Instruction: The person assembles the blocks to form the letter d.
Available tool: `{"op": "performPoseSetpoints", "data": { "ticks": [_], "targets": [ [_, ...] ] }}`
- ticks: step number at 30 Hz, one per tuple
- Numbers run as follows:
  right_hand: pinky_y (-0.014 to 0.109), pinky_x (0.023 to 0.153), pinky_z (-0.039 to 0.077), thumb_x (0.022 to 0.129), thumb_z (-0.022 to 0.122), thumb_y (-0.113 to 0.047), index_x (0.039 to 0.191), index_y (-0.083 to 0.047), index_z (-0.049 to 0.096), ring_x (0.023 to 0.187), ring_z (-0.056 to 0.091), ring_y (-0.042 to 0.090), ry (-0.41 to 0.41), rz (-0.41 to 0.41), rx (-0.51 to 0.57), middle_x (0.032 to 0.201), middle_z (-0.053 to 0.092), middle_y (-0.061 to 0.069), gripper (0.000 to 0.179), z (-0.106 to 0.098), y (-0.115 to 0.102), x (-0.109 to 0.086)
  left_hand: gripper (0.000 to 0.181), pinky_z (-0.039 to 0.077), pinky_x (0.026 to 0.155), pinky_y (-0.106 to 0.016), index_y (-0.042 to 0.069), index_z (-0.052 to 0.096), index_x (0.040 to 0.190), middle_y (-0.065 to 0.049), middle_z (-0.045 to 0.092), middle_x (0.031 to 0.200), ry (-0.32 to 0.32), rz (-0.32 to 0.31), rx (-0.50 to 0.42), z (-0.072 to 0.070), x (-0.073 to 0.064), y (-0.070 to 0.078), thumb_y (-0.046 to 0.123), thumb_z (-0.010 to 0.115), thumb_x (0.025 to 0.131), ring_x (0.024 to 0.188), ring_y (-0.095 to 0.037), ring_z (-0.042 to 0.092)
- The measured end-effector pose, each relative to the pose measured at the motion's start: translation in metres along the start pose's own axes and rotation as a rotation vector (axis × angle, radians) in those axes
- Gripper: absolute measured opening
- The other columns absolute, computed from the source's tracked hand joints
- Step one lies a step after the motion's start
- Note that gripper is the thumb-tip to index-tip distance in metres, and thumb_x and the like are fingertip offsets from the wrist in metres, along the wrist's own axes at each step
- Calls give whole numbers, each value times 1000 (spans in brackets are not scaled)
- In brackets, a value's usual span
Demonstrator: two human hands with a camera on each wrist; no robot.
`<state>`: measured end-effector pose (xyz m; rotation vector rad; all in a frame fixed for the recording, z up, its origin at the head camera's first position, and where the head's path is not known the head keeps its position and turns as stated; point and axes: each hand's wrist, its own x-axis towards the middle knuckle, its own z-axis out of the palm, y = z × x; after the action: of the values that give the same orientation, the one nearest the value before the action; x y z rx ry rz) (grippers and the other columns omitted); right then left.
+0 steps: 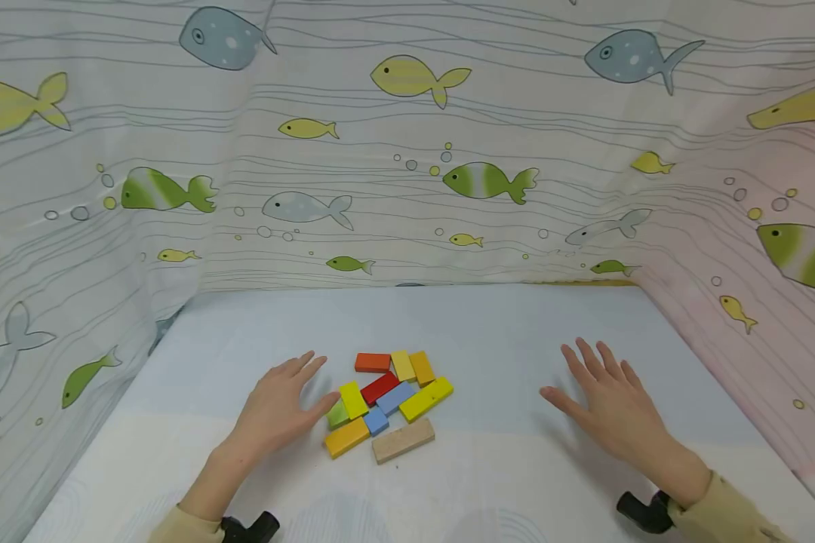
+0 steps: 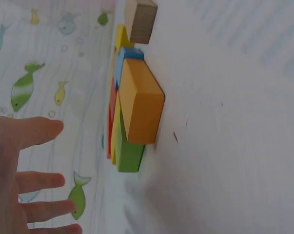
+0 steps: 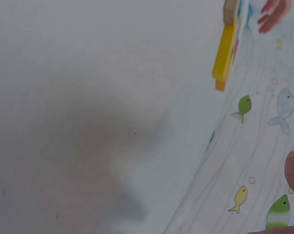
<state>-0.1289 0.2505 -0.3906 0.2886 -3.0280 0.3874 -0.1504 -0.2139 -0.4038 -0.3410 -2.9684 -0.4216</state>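
Note:
Several coloured wooden blocks lie flat in a loose cluster at the middle of the table. Among them are an orange block (image 1: 347,437), a plain wood block (image 1: 404,441), a long yellow block (image 1: 426,399), a dark red block (image 1: 380,388), two blue blocks and a green block (image 1: 337,414). My left hand (image 1: 281,403) hovers at the cluster's left side, fingers spread, thumb near the green block; it holds nothing. Well to the right of the blocks, my right hand (image 1: 607,407) is held over the table with its fingers extended and nothing in it.
The white table (image 1: 502,339) is enclosed at the back and both sides by a fish-patterned curtain (image 1: 380,173). Black camera mounts (image 1: 645,513) sit at both wrists, by the beige sleeves (image 1: 727,513).

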Motion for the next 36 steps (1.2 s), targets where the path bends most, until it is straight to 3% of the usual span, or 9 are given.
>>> {"op": "performPoseSetpoints", "data": {
  "ticks": [9,19,21,29,36],
  "targets": [
    [67,112,27,94,49,-67,151,-4,42,143,33,47,-5,-5,48,153,42,23,85,8,-15,1,57,43,105,-62,15,58,140,-8,56,145,-37,30,-123,13,4,21,38,72,89,133,-36,51],
    [66,98,43,95,51,-65,144,-7,52,130,51,45,12,1,142,142,55,22,77,14,-34,4,49,46,107,-52,21,62,135,2,62,137,-92,68,-277,24,7,39,34,74,89,131,-27,54],
    [65,99,43,94,51,-66,144,-7,52,128,53,44,8,2,165,141,57,21,77,16,-37,5,46,46,106,-51,20,63,134,5,63,135,-97,96,-317,26,7,42,30,74,90,129,-25,55],
    [57,104,45,92,54,-67,143,-8,54,129,56,36,-29,-8,246,140,59,14,78,27,-50,10,34,53,98,-42,16,68,126,6,69,123,-116,311,-502,35,11,49,24,72,93,112,-16,63],
    [55,103,47,92,58,-64,141,-9,56,127,58,34,-58,-31,277,139,61,12,74,33,-60,16,31,56,94,-42,11,69,123,-1,72,118,-216,353,-657,39,12,54,21,70,94,104,-22,68]
  ]
}}
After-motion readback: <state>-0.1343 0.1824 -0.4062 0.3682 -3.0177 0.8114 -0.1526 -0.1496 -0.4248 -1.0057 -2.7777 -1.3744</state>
